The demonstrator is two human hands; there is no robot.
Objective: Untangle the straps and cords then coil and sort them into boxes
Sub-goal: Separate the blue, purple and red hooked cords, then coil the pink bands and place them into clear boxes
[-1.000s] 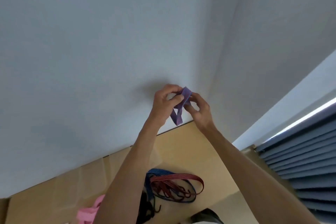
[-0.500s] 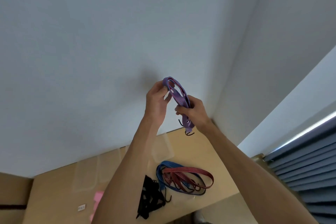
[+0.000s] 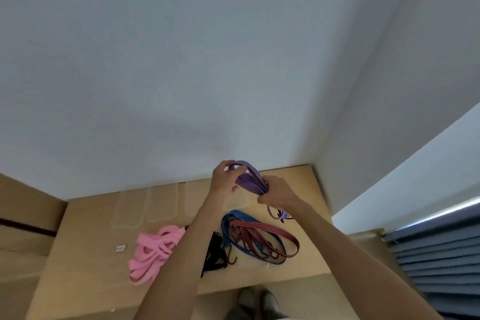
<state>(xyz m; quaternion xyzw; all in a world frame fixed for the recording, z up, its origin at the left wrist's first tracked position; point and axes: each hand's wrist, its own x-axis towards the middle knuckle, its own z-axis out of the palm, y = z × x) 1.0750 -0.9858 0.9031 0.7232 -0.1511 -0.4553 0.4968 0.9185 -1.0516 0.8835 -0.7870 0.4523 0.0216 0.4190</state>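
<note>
Where the wooden table (image 3: 85,254) meets the white wall (image 3: 181,60), clear boxes (image 3: 145,205) line its far edge. Pink straps (image 3: 153,252), a blue cord (image 3: 233,218) and a red cord (image 3: 275,231) lie coiled on it. Above, the left hand (image 3: 224,180) and right hand (image 3: 279,191) both grip the looped purple cord (image 3: 250,179).

No readable text, brand, number or sign anywhere in view. Only candidate: small white tag (image 3: 120,248) lying on wooden table (image 3: 88,215), left of pink strap (image 3: 153,249); dark marks on tag too small and blurred to read. Straps, cords, wall carry no visible print.
</note>
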